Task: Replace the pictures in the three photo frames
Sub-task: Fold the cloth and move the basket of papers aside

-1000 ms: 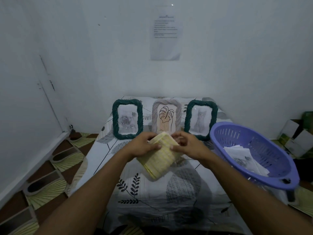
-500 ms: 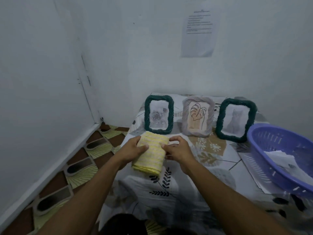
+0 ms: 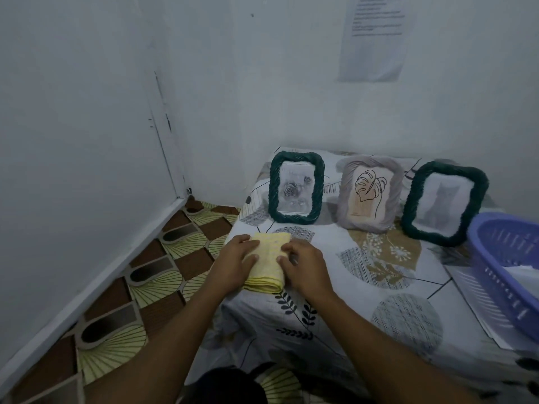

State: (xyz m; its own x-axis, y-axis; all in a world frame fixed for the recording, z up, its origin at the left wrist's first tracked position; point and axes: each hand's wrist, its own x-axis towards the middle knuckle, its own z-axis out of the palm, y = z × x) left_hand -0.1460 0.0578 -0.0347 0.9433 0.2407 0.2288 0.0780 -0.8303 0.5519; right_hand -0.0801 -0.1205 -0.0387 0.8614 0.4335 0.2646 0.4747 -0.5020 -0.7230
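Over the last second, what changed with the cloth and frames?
The folded yellow cloth, earlier held up, now lies on the table in front of the left green frame, left hand and right hand resting on it. That frame, the grey frame, right green frame and purple basket stayed put.

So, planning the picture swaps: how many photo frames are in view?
3, upright in a row at the back of the table: left green frame, grey frame in the middle, right green frame beside the purple basket. None looks hidden.
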